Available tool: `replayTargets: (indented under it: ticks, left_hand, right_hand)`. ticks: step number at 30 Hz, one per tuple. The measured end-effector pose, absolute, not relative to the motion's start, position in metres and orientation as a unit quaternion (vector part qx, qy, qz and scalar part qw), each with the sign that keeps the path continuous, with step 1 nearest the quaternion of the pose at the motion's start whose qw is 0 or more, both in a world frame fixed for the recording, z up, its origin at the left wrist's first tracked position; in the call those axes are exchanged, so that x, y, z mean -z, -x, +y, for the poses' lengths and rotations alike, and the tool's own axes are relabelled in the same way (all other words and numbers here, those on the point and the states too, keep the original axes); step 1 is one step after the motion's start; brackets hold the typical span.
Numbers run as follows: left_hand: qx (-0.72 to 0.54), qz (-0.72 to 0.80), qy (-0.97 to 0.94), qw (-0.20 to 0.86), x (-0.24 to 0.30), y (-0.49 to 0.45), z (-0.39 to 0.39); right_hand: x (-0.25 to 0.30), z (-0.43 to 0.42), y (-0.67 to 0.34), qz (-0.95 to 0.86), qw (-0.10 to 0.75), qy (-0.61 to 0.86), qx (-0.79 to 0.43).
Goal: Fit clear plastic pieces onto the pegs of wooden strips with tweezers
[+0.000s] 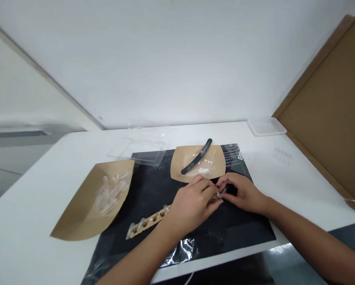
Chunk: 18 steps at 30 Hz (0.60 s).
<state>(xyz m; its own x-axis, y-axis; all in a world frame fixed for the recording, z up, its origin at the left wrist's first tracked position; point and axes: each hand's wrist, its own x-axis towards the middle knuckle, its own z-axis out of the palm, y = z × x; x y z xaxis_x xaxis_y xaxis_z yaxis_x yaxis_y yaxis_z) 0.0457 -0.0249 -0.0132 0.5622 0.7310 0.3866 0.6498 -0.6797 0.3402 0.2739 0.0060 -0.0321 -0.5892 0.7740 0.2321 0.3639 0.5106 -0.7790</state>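
Observation:
My left hand (pixel 192 206) grips the far end of a tan strip (pixel 147 221) that runs out to the lower left, studded with dark dots and small clear pieces. My right hand (pixel 243 194) pinches a small clear piece (pixel 219 195) at that end, and the fingertips of both hands nearly meet there. Part of the strip is hidden under my left hand. Just beyond my hands lies a kraft paper sheet (pixel 183 160) holding a black curved file (pixel 197 157) and small white bits (pixel 203 170).
A black mat (pixel 192 233) lies under everything. A folded kraft paper tray (pixel 76 213) holds clear plastic pieces at the left. Behind stand a clear plastic lid (pixel 137 152), a dark comb-like rack (pixel 231 154), a clear tray (pixel 266 126), and a brown cardboard panel (pixel 323 107).

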Motion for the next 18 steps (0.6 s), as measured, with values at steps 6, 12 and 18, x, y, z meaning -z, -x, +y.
replayTargets:
  ticks: [6, 12, 18]
  left_hand:
    - [-0.288, 0.396, -0.863, 0.124, 0.0161, -0.0449, -0.0249]
    - [-0.310, 0.392, -0.848, 0.177, 0.0159, -0.0431, -0.0249]
    - [-0.338, 0.401, -0.832, 0.182, 0.0160, -0.0431, -0.0255]
  right_hand:
    - [0.0314, 0.0066, -0.2745, -0.823, 0.290, 0.340, -0.350]
    - [0.0303, 0.0070, -0.2738, -0.821, 0.291, 0.338, -0.356]
    - [0.0281, 0.0066, -0.2729, -0.815, 0.293, 0.336, -0.370]
